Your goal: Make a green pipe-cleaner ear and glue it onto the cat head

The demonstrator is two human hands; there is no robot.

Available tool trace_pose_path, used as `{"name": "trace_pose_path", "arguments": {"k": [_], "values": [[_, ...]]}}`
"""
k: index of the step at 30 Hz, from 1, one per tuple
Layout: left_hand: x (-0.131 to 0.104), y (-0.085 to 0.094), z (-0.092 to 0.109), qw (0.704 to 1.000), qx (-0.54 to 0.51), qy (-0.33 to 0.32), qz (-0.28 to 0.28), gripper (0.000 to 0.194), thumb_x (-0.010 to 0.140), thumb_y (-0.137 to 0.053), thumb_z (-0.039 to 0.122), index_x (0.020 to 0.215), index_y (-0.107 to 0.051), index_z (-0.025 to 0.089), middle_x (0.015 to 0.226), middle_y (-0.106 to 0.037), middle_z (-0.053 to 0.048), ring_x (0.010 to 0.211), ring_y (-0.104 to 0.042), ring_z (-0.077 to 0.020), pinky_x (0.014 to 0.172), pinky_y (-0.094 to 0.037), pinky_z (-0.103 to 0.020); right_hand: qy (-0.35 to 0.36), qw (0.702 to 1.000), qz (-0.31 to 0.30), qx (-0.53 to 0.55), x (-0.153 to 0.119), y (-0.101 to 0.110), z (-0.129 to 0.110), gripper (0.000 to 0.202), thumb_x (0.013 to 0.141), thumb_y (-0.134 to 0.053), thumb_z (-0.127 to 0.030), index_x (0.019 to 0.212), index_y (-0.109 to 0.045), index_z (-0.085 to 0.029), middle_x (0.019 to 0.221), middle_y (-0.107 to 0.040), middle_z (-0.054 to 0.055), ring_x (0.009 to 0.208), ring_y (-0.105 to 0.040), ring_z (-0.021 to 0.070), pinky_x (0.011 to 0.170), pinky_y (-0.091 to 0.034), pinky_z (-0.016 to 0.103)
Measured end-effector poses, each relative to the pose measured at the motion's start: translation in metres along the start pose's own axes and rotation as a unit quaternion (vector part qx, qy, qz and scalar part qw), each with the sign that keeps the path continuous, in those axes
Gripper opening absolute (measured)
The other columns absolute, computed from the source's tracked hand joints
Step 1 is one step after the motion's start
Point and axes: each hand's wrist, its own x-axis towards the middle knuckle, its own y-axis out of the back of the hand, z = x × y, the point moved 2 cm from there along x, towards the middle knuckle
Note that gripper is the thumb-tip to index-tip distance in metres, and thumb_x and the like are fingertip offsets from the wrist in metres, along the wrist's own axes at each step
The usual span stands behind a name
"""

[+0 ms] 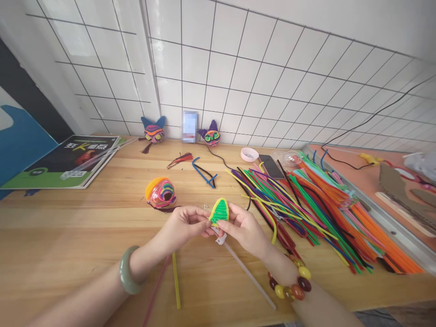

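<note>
Between both hands is a small ear-shaped piece of green pipe cleaner with a yellow edge [220, 211], its rounded tip pointing up. My left hand [190, 221] pinches its lower left side with thumb and fingers. My right hand [243, 227] pinches the lower right, the thumb lying over the front. Under the hands lies a long pale strip [250, 273] with a white end near the fingers. Left of the hands rests a clear ball partly wrapped in colourful pipe cleaners [161, 193]. A yellow pipe cleaner [176, 281] lies below my left wrist.
Bundles of pipe cleaners [327, 204] spread across the right side. Farther back are a pink bowl [250, 154], a dark phone [270, 166], two finished masks, one with blue ears [154, 131] and one with purple [210, 135], and an upright phone [190, 126]. Magazines [68, 159] lie left.
</note>
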Motion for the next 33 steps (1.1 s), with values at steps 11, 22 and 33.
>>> {"name": "trace_pose_path", "arguments": {"k": [11,22,33], "values": [[0.002,0.000,0.000,1.000,-0.012,0.014,0.012,0.023,0.063,-0.072,0.023,0.081,-0.064,0.011,0.065,-0.070,-0.005,0.062,-0.066,-0.0167,0.059,-0.052,-0.026,-0.008,0.999,0.006,0.031,0.001,0.005,0.001,0.023,0.078,-0.058,-0.031,0.095,-0.054,-0.016,0.077,-0.059,0.002,0.060,-0.057,0.0108,0.056,-0.050,0.026],[-0.003,-0.002,0.007,0.996,0.014,0.035,-0.082,0.025,0.077,-0.058,0.031,0.090,-0.064,0.011,0.081,-0.071,-0.012,0.072,-0.067,-0.0194,0.067,-0.052,-0.030,-0.010,1.000,0.014,-0.014,0.000,0.005,-0.002,0.016,0.075,-0.061,-0.024,0.088,-0.058,-0.015,0.074,-0.061,0.001,0.063,-0.058,0.0111,0.061,-0.050,0.025],[0.004,0.004,0.000,0.994,0.056,0.009,-0.091,0.020,0.069,-0.066,0.029,0.076,-0.064,0.011,0.065,-0.064,-0.003,0.058,-0.057,-0.0113,0.054,-0.049,-0.022,-0.025,0.998,-0.045,-0.023,-0.003,0.001,0.001,0.032,0.073,-0.063,-0.021,0.105,-0.057,-0.017,0.085,-0.062,0.003,0.065,-0.056,0.0110,0.057,-0.049,0.024]]}}
